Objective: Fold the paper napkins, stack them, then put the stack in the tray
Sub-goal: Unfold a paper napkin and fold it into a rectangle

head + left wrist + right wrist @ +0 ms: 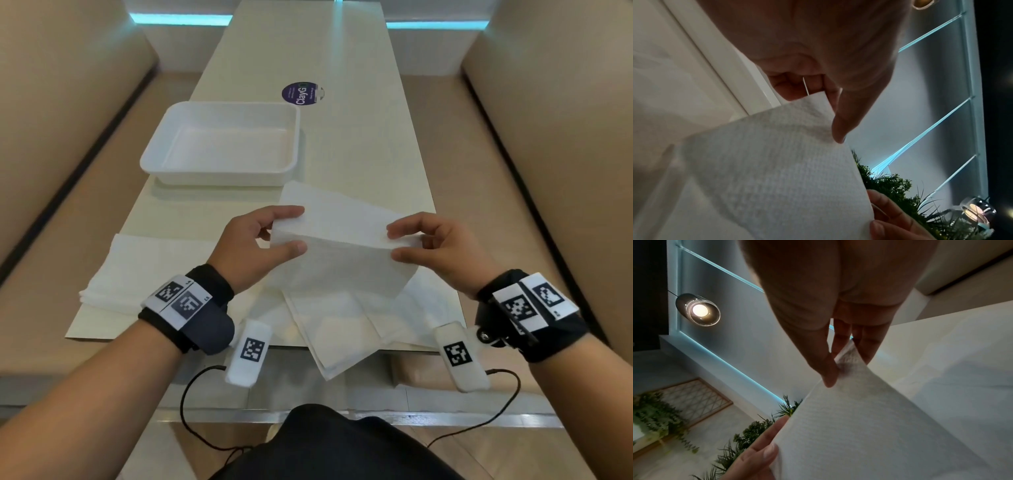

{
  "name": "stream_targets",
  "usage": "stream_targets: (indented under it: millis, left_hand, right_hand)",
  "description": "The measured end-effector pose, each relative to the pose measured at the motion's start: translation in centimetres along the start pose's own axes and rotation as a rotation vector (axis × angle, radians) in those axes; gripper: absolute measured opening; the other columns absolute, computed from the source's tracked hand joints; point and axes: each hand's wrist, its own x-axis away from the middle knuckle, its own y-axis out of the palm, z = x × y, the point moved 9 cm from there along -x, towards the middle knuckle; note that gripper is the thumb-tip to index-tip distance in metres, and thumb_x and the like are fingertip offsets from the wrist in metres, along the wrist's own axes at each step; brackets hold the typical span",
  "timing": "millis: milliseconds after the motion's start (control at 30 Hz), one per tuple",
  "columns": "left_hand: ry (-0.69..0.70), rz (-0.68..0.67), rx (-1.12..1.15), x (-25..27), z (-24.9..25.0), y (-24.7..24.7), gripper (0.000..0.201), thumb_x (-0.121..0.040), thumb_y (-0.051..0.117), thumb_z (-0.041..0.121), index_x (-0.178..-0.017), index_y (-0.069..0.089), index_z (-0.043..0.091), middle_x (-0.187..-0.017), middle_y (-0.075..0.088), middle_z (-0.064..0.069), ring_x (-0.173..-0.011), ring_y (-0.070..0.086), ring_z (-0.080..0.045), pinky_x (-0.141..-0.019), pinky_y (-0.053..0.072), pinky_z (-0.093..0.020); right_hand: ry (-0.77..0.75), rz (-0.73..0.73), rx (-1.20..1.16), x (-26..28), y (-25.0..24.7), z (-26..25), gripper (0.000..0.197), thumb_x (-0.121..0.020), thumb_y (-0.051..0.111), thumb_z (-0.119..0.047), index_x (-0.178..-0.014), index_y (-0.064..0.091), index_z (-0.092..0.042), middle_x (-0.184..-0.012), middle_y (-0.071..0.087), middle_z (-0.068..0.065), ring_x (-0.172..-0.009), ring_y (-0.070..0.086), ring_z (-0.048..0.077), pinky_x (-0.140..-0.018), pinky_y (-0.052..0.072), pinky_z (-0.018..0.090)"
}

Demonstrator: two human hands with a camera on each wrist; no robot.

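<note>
A white paper napkin point(342, 250) hangs in the air above the table's near end, bent over along its top edge. My left hand point(260, 240) pinches its left end between thumb and fingers; my right hand point(435, 243) pinches the right end the same way. The left wrist view shows the napkin point(777, 170) under my thumb, and the right wrist view shows the napkin point(869, 426) caught between thumb and fingers. An empty white tray point(161, 150) stands farther back on the left. A pile of folded napkins point(137, 270) lies at the near left.
Loose unfolded napkins point(342, 329) lie under my hands and hang over the near table edge point(102, 334). A round purple sticker point(298, 93) is behind the tray. Beige bench seats point(68, 102) run along both sides of the narrow table.
</note>
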Motion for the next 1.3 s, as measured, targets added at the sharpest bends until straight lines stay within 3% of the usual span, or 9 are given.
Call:
stream_targets:
  millis: [100,200,333,433,567,733,900,1067,1300]
  left_hand:
    - [-0.042,-0.020,0.161,0.1,-0.1,0.3,0.045,-0.069,0.083,0.030,-0.111,0.068,0.041,-0.106,0.069,-0.018,-0.098,0.065,-0.034,-0.094,0.053,-0.041]
    - [-0.053,0.020,0.212,0.1,-0.4,0.5,0.045,-0.076,0.080,0.011,-0.114,0.068,0.031,-0.105,0.073,-0.008,-0.094,0.068,-0.019,-0.090,0.053,-0.032]
    - [-0.050,0.033,0.151,0.4,-0.4,0.4,0.031,-0.080,0.076,0.012,-0.108,0.071,0.026,-0.090,0.073,0.006,-0.085,0.068,-0.008,-0.081,0.051,-0.019]
    - [-0.033,0.032,0.057,0.4,-0.3,0.1,0.018,-0.084,0.073,0.016,-0.101,0.073,0.020,-0.066,0.066,0.024,-0.069,0.061,0.006,-0.073,0.044,-0.009]
    - [0.008,0.102,-0.015,0.1,-0.3,-0.9,0.008,-0.082,0.074,0.029,-0.090,0.074,0.033,-0.095,0.064,0.013,-0.090,0.059,-0.005,-0.078,0.044,-0.019]
    - [0.038,0.091,-0.153,-0.1,0.0,-1.0,0.003,-0.082,0.072,0.037,-0.085,0.072,0.037,-0.125,0.052,0.024,-0.118,0.041,-0.001,-0.095,0.031,-0.013]
    - [-0.046,0.046,0.105,0.1,-0.3,0.1,0.008,-0.089,0.066,0.025,-0.084,0.069,0.019,-0.081,0.069,0.010,-0.073,0.061,-0.004,-0.067,0.048,-0.016]
    - [-0.238,0.053,0.233,0.2,-3.7,1.8,0.013,-0.091,0.065,0.019,-0.096,0.068,0.008,-0.080,0.072,-0.001,-0.069,0.069,-0.011,-0.059,0.054,-0.023]
    - [-0.498,0.007,0.167,2.0,-9.7,3.5,0.028,-0.079,0.078,0.032,-0.097,0.070,0.012,-0.093,0.075,-0.007,-0.091,0.071,-0.026,-0.089,0.055,-0.047]
  right_hand:
    - [-0.005,-0.009,-0.076,0.0,-0.2,-0.3,0.037,-0.072,0.080,-0.016,-0.102,0.066,-0.033,-0.110,0.069,-0.003,-0.085,0.064,0.023,-0.091,0.054,0.039]
    - [-0.008,-0.057,-0.089,0.1,0.4,-0.4,0.053,-0.053,0.087,-0.037,-0.102,0.067,-0.039,-0.113,0.067,-0.003,-0.086,0.065,0.028,-0.091,0.054,0.040]
    - [-0.016,-0.003,0.004,-0.1,0.2,-0.3,0.036,-0.068,0.083,-0.010,-0.092,0.071,-0.034,-0.104,0.071,-0.002,-0.092,0.064,0.036,-0.092,0.052,0.049]
    - [0.000,-0.010,0.101,0.0,0.3,0.1,0.023,-0.077,0.077,-0.014,-0.092,0.072,-0.031,-0.098,0.073,0.003,-0.095,0.062,0.037,-0.092,0.052,0.047]
    - [0.019,0.007,0.134,0.1,0.2,0.5,0.015,-0.087,0.066,-0.020,-0.093,0.074,-0.032,-0.091,0.075,-0.002,-0.091,0.067,0.021,-0.092,0.053,0.039]
    - [-0.001,0.046,0.202,0.1,-0.1,-0.2,0.013,-0.091,0.061,-0.021,-0.089,0.072,-0.028,-0.092,0.072,-0.012,-0.087,0.062,0.005,-0.088,0.048,0.030]
    - [0.023,0.039,0.059,-0.2,-0.1,0.2,0.011,-0.093,0.057,-0.013,-0.088,0.067,-0.015,-0.084,0.069,0.002,-0.078,0.061,0.015,-0.085,0.050,0.043]
    - [0.153,0.109,0.120,-0.8,-0.1,3.1,0.010,-0.092,0.058,-0.019,-0.096,0.067,-0.017,-0.077,0.057,0.022,-0.068,0.054,0.022,-0.065,0.046,0.034]
    - [0.362,0.032,0.339,-0.4,1.4,7.9,0.023,-0.085,0.067,-0.020,-0.106,0.058,-0.020,-0.089,0.061,0.005,-0.068,0.064,0.023,-0.070,0.055,0.037]
